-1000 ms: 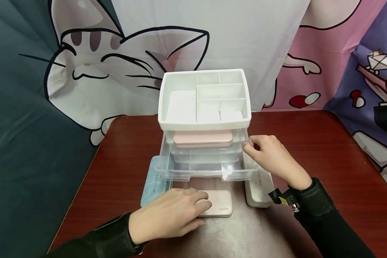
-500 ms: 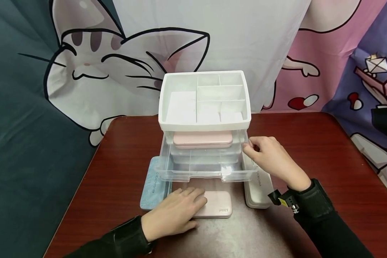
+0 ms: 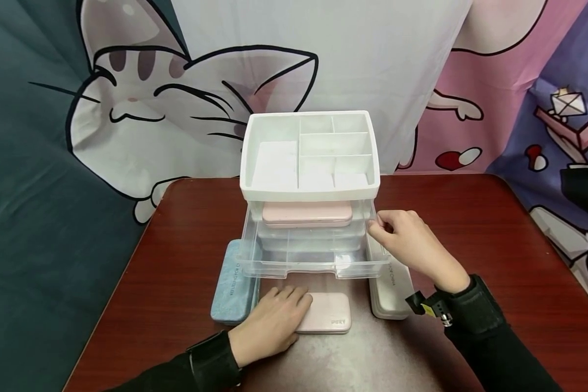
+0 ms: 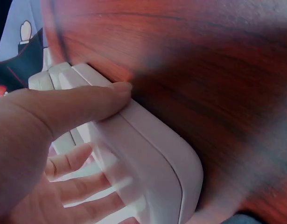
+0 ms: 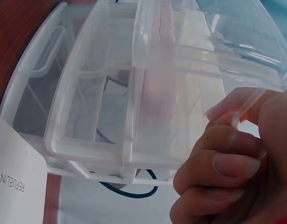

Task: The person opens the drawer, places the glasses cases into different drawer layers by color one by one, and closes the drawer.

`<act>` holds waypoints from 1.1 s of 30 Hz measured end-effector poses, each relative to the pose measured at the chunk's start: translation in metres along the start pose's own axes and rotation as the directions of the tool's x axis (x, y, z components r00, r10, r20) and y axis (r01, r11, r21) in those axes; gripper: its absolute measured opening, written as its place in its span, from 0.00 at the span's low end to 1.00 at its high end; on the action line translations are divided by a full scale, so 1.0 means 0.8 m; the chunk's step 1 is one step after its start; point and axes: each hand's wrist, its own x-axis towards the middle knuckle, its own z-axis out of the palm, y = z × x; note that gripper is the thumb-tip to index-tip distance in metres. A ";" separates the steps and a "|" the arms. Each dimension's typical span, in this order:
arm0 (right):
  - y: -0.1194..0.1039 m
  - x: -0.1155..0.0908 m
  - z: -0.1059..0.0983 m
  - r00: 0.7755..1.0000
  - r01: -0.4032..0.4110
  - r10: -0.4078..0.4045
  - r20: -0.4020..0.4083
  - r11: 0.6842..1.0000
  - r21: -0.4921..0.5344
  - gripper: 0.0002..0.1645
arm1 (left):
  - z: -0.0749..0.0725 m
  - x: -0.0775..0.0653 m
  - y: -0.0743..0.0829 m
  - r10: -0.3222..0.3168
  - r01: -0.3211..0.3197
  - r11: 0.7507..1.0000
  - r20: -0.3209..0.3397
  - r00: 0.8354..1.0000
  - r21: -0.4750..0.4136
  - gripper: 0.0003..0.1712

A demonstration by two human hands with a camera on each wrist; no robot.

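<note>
A pale pink pencil case [image 3: 329, 313] lies flat in front of a white desktop organizer [image 3: 269, 193]. My left hand [image 3: 271, 325] grips its left part, the thumb [image 4: 103, 100] along the near edge and the fingers across its top. The organizer's clear plastic drawer [image 3: 313, 268] is pulled out towards me. A second pink pencil case [image 3: 307, 213] shows at its back, partly under the white top. My right hand [image 3: 411, 237] pinches the drawer's right rim between thumb and curled fingers, as the right wrist view shows close up.
A blue pencil case [image 3: 234, 288] lies left of the drawer, partly beneath its corner. A white pencil case [image 3: 392, 288] lies to the right, below my right wrist. Divided compartments form the organizer's top tray [image 3: 337, 142]. A patterned cloth [image 3: 372, 60] hangs behind the brown table [image 3: 470, 234].
My left hand has shifted right and settled over the pale pink case, its fingers drawing closer together. My right hand keeps its hold on the drawer rim. The head view has tilted slightly.
</note>
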 end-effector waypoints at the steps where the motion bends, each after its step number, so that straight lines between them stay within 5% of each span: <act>1: 0.000 0.000 0.000 1.000 -0.002 0.002 0.001 1.000 0.002 0.22 | 0.002 0.001 -0.001 -0.005 0.005 1.000 0.008 1.000 -0.010 0.37; 18: 0.001 0.000 0.002 1.000 -0.012 0.012 -0.003 1.000 0.014 0.22 | 0.006 0.005 -0.007 0.046 -0.047 0.997 -0.011 0.999 -0.062 0.32; 33: 0.002 0.000 0.004 1.000 -0.003 0.003 -0.008 1.000 0.028 0.24 | -0.036 0.003 -0.004 0.095 -0.098 0.993 -0.053 0.994 -0.067 0.29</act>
